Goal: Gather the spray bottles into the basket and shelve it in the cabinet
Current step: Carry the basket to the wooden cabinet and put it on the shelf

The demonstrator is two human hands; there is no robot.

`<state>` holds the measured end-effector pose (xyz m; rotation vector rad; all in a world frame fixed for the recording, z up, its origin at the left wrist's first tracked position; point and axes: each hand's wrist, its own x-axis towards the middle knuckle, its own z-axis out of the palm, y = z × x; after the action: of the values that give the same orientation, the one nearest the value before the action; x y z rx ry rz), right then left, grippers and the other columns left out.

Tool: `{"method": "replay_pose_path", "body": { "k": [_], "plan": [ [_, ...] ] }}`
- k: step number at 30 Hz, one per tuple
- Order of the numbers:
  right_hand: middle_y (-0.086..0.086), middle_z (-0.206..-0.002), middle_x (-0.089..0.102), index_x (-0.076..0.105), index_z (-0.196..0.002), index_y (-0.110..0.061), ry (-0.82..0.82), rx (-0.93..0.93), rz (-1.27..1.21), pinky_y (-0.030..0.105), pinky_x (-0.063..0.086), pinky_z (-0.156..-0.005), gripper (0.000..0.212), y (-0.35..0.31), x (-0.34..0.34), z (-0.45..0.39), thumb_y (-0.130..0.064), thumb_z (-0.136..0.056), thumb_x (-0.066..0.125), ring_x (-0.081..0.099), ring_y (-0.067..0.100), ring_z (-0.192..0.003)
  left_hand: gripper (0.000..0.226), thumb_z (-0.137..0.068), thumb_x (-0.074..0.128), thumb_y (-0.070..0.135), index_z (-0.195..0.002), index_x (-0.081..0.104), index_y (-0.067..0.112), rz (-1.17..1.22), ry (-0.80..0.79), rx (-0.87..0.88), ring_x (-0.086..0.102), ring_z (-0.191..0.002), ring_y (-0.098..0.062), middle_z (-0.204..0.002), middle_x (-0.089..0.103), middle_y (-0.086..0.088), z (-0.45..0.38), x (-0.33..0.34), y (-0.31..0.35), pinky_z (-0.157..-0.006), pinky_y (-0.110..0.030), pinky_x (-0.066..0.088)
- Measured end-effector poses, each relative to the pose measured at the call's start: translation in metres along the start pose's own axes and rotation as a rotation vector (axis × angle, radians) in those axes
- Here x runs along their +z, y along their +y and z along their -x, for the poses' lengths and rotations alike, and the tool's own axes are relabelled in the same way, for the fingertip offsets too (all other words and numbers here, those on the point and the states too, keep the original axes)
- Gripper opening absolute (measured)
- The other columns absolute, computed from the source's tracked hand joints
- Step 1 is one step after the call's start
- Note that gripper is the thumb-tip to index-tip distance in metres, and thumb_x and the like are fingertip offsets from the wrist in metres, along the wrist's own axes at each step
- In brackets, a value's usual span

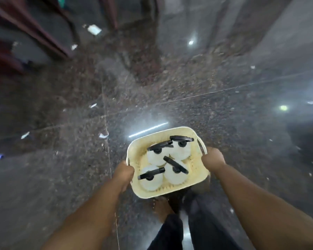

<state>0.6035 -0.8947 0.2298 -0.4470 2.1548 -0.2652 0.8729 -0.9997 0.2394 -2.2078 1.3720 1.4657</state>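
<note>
A cream plastic basket (183, 131) hangs above the floor at the lower centre of the head view. Several white spray bottles (181, 150) with black trigger heads stand upright inside it, packed close together. My left hand (124, 173) grips the basket's left side handle. My right hand (212, 158) grips the handle on its right side. Both forearms reach in from the bottom edge. The cabinet is not in view.
Polished dark granite floor (170, 83) spreads all around, with scraps of white paper (94, 29) scattered on it. Dark red-brown furniture legs (34, 33) stand at the upper left. My bare foot (163, 206) and dark trouser legs show below the basket.
</note>
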Motion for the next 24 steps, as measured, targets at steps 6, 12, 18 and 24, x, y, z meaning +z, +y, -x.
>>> {"method": "replay_pose_path", "body": {
  "k": [6,12,18,24],
  "plan": [
    [0.009,-0.073,0.065,0.069,-0.077,-0.013,0.174,0.124,-0.371,0.027,0.043,-0.053,0.028,0.132,-0.059,0.097,0.005,-0.080,0.048,0.056,0.023,-0.062,0.029,-0.081,0.041,-0.007,-0.100,0.062,0.002,-0.189,-0.103,0.263,0.057,-0.069,-0.027,-0.083,0.064,-0.017,0.101,0.059,0.047,-0.058,-0.029,0.043],
    [0.012,-0.077,0.067,0.072,-0.092,-0.006,0.418,0.297,-0.693,0.029,0.046,-0.060,0.027,0.314,-0.096,0.219,0.004,-0.080,0.050,0.062,0.027,-0.072,0.023,-0.078,0.042,-0.011,-0.065,0.053,0.004,-0.428,-0.215,0.545,0.045,-0.054,-0.022,-0.061,0.049,-0.010,0.251,0.177,0.053,-0.050,-0.026,0.040],
    [0.019,-0.090,0.070,0.071,-0.096,0.003,0.642,0.495,-0.962,0.035,0.051,-0.067,0.026,0.521,-0.093,0.394,0.005,-0.080,0.050,0.067,0.030,-0.085,0.012,-0.082,0.044,-0.006,-0.076,0.054,-0.001,-0.646,-0.378,0.743,0.047,-0.060,-0.023,-0.068,0.048,-0.012,0.438,0.318,-0.017,-0.059,-0.030,0.040],
    [0.013,-0.091,0.066,0.069,-0.095,0.001,0.826,0.743,-1.069,0.027,0.042,-0.061,0.021,0.699,-0.057,0.591,-0.001,-0.083,0.051,0.063,0.029,-0.082,0.034,-0.089,0.045,-0.003,-0.121,0.055,-0.008,-0.967,-0.694,0.915,0.054,-0.067,-0.023,-0.077,0.053,-0.009,0.622,0.454,-0.131,-0.052,-0.026,0.045]
  ]
}}
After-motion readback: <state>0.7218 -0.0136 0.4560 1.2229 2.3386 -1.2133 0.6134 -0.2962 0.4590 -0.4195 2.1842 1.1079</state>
